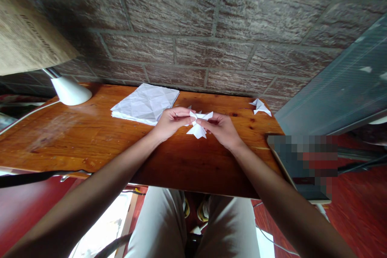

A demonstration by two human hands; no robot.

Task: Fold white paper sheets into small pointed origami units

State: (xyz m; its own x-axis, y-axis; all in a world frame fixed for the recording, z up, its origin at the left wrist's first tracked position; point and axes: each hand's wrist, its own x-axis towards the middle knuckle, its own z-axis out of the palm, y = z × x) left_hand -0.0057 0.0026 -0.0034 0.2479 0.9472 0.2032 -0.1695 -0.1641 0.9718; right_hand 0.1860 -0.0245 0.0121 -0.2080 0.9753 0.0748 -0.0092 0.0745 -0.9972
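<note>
Between my two hands, above the middle of the wooden desk, is a small white folded paper figure (198, 130) with pointed flaps. My left hand (173, 121) pinches its left side between thumb and fingers. On the other side, my right hand (223, 128) grips it in the same way, thumb pressed near the centre. Behind my left hand lies a stack of creased white paper sheets (145, 102). Some white paper points show just behind my fingers; whether they belong to the held figure I cannot tell.
Another folded white paper piece (261, 107) rests at the desk's (90, 137) right end. A white lamp base (71, 90) with a paper-like shade (30, 32) stands at left. A brick wall (193, 20) borders the back. A dark-screened device (290, 165), partly blurred, sits by the right edge.
</note>
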